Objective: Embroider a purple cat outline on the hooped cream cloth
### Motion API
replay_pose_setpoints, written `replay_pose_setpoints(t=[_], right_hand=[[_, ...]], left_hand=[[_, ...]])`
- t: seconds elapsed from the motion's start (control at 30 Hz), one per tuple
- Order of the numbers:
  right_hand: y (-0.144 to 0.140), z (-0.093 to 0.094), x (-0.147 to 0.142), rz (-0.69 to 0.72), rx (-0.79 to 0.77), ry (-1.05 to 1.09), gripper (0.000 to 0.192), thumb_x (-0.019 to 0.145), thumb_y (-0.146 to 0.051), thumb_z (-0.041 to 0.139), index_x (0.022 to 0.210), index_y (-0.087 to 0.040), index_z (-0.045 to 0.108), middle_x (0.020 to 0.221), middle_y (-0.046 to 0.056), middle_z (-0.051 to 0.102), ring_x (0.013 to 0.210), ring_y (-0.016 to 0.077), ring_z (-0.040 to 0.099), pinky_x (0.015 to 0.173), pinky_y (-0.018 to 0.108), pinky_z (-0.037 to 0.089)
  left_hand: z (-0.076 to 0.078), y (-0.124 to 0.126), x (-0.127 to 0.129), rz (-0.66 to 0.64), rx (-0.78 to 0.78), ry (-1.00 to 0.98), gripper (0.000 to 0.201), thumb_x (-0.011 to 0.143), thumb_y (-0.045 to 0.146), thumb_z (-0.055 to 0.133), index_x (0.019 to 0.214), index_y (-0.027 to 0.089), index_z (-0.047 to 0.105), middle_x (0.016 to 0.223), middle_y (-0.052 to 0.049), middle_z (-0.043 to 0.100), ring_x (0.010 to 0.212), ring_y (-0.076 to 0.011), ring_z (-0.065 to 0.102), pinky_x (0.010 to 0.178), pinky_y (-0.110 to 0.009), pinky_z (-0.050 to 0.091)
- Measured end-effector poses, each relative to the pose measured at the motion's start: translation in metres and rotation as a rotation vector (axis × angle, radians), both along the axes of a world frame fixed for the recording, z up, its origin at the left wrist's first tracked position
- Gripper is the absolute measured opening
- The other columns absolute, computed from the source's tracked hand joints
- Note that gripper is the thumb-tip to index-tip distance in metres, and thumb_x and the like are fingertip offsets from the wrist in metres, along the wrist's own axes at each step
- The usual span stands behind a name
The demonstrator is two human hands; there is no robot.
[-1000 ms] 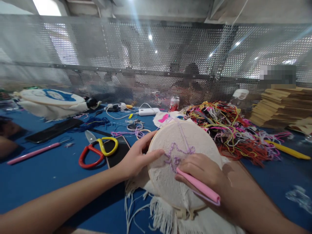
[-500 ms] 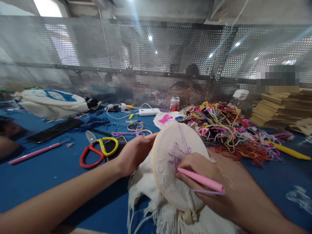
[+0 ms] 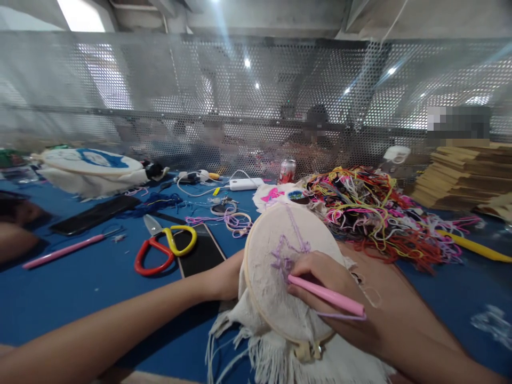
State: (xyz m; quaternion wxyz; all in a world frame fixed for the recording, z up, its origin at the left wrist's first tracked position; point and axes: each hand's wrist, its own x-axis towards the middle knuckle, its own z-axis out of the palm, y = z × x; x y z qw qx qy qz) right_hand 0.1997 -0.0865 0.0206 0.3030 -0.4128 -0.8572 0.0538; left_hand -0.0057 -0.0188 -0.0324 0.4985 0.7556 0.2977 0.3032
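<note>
In my right hand (image 3: pixel 326 269) is a pink punch needle (image 3: pixel 328 294), gripped like a pen with its tip down at the fabric. Lilac yarn (image 3: pixel 340 316) trails from its back end. White cloth (image 3: pixel 260 293) is stretched in a round wooden embroidery hoop (image 3: pixel 248 266), tilted up towards me, with fringed edges hanging below. Lilac stitches (image 3: pixel 282 250) form a spiky outline beside my right fingertips. My left hand (image 3: pixel 230 277) reaches behind the hoop's left side; the cloth hides its fingers.
Red-and-yellow scissors (image 3: pixel 164 245) and a phone (image 3: pixel 200 250) lie left of the hoop. Further left are another pink punch needle (image 3: pixel 64 250) and a larger hoop (image 3: pixel 92 161). A tangled yarn heap (image 3: pixel 360 208), a can (image 3: pixel 287 172) and stacked brown paper (image 3: pixel 460 176) stand behind.
My left hand has moved from the hoop's left rim to behind the cloth, uncovering more of the phone. The hoop shifted slightly left. My right hand keeps the punch needle at the stitches.
</note>
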Motion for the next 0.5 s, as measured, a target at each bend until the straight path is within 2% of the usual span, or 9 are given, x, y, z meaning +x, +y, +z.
replay_pose_setpoints(t=[0.13, 0.3, 0.5], right_hand=[[0.002, -0.007, -0.001, -0.040, 0.020, -0.050, 0.003, 0.077, -0.027, 0.061, 0.074, -0.025, 0.061, 0.065, -0.002, 0.064, 0.060, 0.0145, 0.057, 0.055, 0.026, 0.042], [0.002, -0.006, 0.000, -0.056, 0.034, -0.107, 0.003, 0.075, -0.027, 0.064, 0.074, -0.025, 0.061, 0.064, -0.002, 0.063, 0.056, 0.0135, 0.055, 0.051, 0.025, 0.040], [0.002, -0.004, 0.001, -0.027, 0.030, -0.110, 0.004, 0.075, -0.025, 0.064, 0.079, -0.024, 0.061, 0.068, -0.001, 0.065, 0.059, 0.0139, 0.057, 0.053, 0.025, 0.042]], left_hand=[[-0.001, -0.003, 0.005, 0.017, 0.107, 0.036, 0.034, 0.059, 0.032, 0.069, 0.090, 0.018, 0.067, 0.097, -0.008, 0.068, 0.089, -0.0266, 0.058, 0.087, -0.040, 0.046], [-0.009, -0.006, 0.006, 0.136, 0.085, 0.020, 0.037, 0.058, 0.036, 0.070, 0.090, 0.017, 0.065, 0.094, -0.008, 0.067, 0.088, -0.0285, 0.057, 0.085, -0.042, 0.046], [-0.011, -0.006, 0.006, 0.098, 0.059, -0.032, 0.037, 0.061, 0.035, 0.070, 0.093, 0.017, 0.063, 0.098, -0.008, 0.067, 0.090, -0.0271, 0.058, 0.086, -0.040, 0.046]])
